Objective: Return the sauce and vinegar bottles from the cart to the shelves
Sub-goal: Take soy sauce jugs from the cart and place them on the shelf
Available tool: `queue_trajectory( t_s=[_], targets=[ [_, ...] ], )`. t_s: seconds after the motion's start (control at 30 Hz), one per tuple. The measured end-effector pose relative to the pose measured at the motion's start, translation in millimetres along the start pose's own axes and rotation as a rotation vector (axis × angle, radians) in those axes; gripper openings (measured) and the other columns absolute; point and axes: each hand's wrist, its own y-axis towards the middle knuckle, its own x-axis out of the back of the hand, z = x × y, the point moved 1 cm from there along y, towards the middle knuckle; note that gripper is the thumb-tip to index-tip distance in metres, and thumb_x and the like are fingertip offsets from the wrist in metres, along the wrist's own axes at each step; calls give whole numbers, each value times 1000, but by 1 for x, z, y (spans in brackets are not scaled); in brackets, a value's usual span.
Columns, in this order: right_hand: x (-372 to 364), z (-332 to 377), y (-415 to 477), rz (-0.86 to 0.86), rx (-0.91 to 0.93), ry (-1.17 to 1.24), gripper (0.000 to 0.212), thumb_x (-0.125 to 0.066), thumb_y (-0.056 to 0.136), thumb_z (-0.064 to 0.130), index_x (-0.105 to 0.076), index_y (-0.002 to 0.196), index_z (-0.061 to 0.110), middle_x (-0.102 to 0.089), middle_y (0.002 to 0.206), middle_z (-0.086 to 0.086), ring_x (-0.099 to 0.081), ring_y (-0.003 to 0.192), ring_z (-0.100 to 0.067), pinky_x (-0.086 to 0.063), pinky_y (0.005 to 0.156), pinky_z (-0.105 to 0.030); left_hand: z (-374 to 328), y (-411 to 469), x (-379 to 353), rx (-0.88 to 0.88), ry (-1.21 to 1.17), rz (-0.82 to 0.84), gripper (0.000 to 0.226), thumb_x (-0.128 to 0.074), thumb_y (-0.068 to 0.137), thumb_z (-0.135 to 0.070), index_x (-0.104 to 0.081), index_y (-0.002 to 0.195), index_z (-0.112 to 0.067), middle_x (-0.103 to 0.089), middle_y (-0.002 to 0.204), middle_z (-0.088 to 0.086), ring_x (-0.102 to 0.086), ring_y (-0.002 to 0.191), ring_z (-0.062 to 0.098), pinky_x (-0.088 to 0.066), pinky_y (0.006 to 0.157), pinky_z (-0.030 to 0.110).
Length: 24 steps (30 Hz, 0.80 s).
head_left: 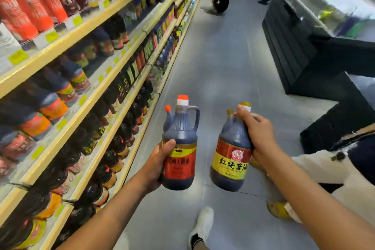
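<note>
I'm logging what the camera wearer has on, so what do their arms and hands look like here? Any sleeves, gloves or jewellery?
The left hand and right hand are gloveless, with no ring, watch or bracelet visible. Past both wrists no sleeve shows: the arms are uncovered right down to the frame's lower edge.

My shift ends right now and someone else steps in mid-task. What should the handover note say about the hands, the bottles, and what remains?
Left hand grips the red-label bottle around its lower body, upright above the aisle floor.
Right hand grips the yellow-label bottle at its neck.
The shelves run along the left side, stocked with dark bottles. The cart is not in view.
Done: both bottles are in hand, beside the shelves.
Left: neither bottle is shelved yet. Find each one's matching spot and set it there.
</note>
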Motion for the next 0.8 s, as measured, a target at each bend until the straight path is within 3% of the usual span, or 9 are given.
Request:
queue_trajectory(
  t_s=[0.13, 0.37, 0.5, 0.7, 0.8],
  targets=[
    [0, 16, 77, 18, 19, 16, 58, -78, 83, 42, -64, 97, -12, -67, 86, -21, -64, 75, -30, -55, 71, -39, -16, 75, -13, 17, 1, -37, 109, -86, 51, -71, -51, 140, -19, -71, 117, 18, -69, 107, 37, -56, 88, 52],
    [-7, 53, 203, 54, 30, -51, 36, -78, 84, 39, -66, 75, 7, -65, 76, -16, -61, 70, -27, -52, 67, -37, -52, 197, -32, 14, -25, -88, 116, -87, 47, -72, -50, 141, -14, -69, 120, 23, -68, 109, 40, -57, 87, 52],
    [-19, 68, 263, 66, 9, -52, 38, -78, 84, 40, -65, 78, 5, -64, 79, -19, -61, 72, -30, -52, 69, -39, -69, 260, -27, 21, -64, -119, 120, -88, 48, -71, -47, 144, -11, -64, 126, 28, -64, 115, 46, -52, 96, 59],
    [-59, 89, 358, 71, 29, -68, 42, -78, 84, 39, -71, 87, -2, -71, 80, -17, -67, 70, -26, -57, 64, -35, -101, 353, -2, -25, -99, -111, 117, -88, 50, -70, -49, 142, -11, -66, 123, 28, -67, 110, 44, -55, 91, 55],
    [-91, 102, 403, 72, 31, -74, 35, -78, 84, 38, -73, 85, 4, -74, 81, -14, -69, 69, -25, -56, 62, -33, -122, 399, 22, -35, -112, -115, 115, -89, 49, -69, -50, 141, -11, -66, 122, 29, -67, 109, 44, -55, 91, 56]
  ],
)
